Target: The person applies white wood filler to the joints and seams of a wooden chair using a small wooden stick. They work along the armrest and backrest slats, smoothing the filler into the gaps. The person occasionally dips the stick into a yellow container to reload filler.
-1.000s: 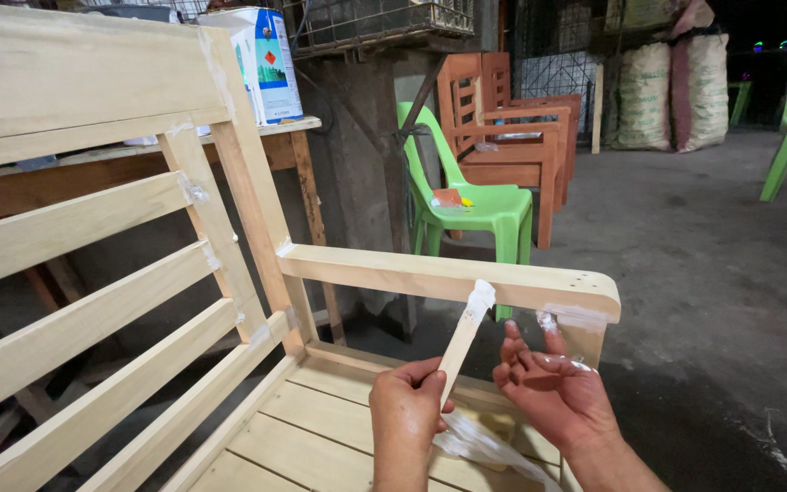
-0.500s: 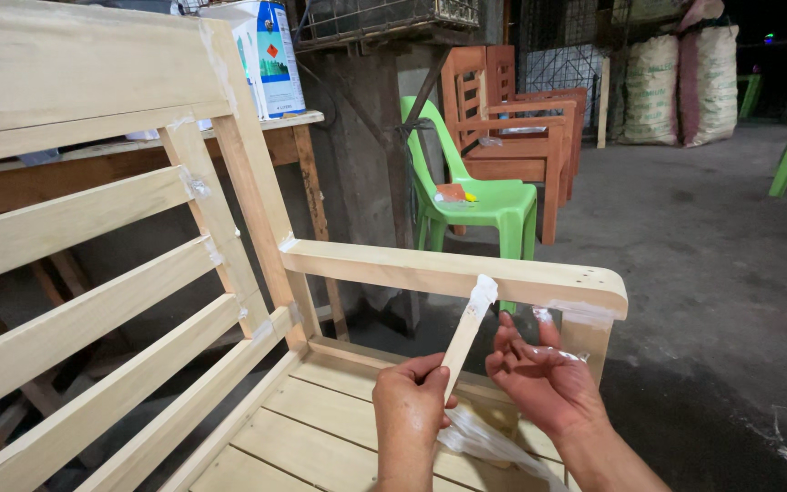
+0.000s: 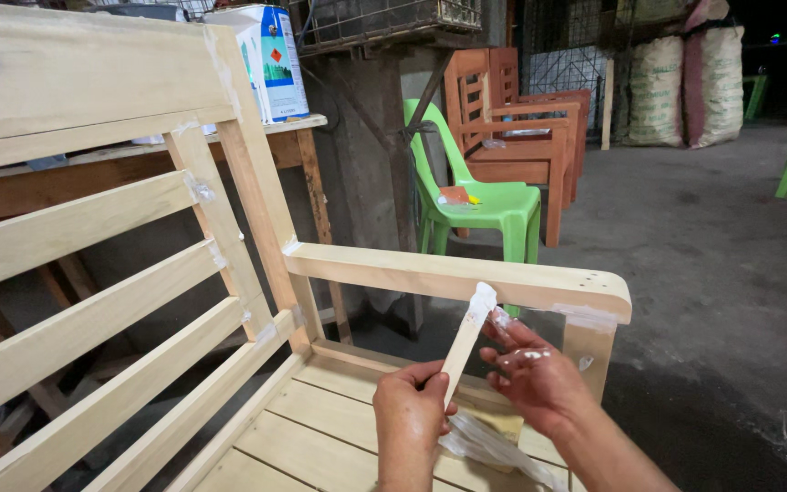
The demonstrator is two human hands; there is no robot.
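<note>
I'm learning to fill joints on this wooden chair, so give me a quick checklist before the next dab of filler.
1. White filler loaded on the stick tip: ok.
2. Left hand grip on the stick's lower end: ok.
3. Right hand fingers free: not ok, smeared with filler.
4. Armrest end within reach, beside the stick tip: ok.
5. Armrest underside joint filled: cannot tell, hidden.
6. Crumpled plastic wrap lies on the seat slats: ok.

Soft, even light falls on the pale wooden chair [image 3: 229,301] nearby, sharp and without glare. The far right of the room sinks into darkness. Straight edges bow slightly at the left border.
</note>
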